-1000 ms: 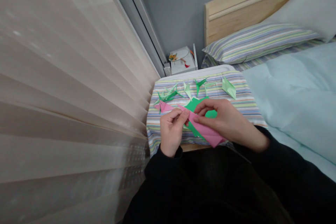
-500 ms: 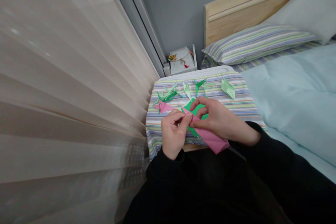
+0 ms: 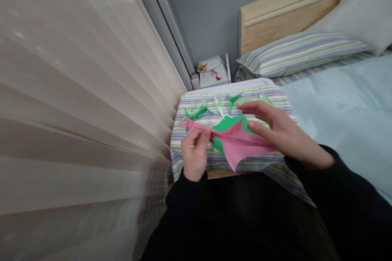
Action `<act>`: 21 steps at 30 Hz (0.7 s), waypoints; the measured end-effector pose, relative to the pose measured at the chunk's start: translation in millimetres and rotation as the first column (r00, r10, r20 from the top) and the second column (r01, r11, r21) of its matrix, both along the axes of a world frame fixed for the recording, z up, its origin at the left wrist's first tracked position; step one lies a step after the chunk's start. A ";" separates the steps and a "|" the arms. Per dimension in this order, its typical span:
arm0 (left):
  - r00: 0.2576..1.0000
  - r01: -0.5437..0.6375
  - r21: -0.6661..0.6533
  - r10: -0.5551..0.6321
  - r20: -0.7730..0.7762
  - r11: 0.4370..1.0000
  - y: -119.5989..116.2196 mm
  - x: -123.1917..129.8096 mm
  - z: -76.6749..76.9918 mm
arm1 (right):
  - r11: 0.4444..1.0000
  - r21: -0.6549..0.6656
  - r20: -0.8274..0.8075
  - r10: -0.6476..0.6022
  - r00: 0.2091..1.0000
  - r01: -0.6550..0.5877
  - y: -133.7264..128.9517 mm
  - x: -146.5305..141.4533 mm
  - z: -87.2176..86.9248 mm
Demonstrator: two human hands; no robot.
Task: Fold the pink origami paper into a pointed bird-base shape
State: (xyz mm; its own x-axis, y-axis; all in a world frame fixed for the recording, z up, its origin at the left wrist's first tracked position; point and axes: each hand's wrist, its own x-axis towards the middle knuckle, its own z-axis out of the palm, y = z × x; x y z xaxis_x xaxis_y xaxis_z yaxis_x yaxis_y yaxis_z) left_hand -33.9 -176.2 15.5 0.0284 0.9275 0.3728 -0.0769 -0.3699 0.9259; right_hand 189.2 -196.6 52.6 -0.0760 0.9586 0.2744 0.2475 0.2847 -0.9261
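My left hand [image 3: 195,151] pinches one corner of a sheet of pink origami paper [image 3: 237,140] between thumb and fingers. The paper is creased and partly opened out, with pointed corners; one points down toward me. At its right side my right hand [image 3: 283,134] is open, thumb and fingers apart; whether it touches the paper I cannot tell. Beneath the pink paper lies green paper [image 3: 225,123], partly covered. Behind my left hand is a small folded pink paper piece [image 3: 190,124]. Folded green paper pieces [image 3: 199,111] lie farther back, with a pale green folded paper [image 3: 219,106] beside them.
A striped cloth [image 3: 179,142] covers the small table. Along the back sit a dark green folded paper [image 3: 234,99] and a light green one [image 3: 266,98]. A pleated curtain [image 3: 92,110] hangs close on the left; the bed [image 3: 337,102] is on the right. Behind stands a white cabinet [image 3: 211,77].
The narrow folded pink paper has been opened out into a wider shape. My right hand has let go of its pinch and moved right, fingers spreading. My left hand moved slightly left, still pinching.
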 end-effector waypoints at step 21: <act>0.971 0.234 -0.390 -0.232 0.053 0.891 -6.7 -0.9 -4.0 | 0.987 -0.159 -0.141 -0.009 0.990 -0.013 -5.4 0.4 -25.6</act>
State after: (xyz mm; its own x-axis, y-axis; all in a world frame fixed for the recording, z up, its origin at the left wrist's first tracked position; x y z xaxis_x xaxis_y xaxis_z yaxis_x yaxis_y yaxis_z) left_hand -34.8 -182.9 11.6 0.2606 0.9653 -0.0172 -0.1209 0.0503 0.9914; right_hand 189.6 -202.1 27.0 -0.0495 0.9907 0.1266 0.1112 0.1314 -0.9851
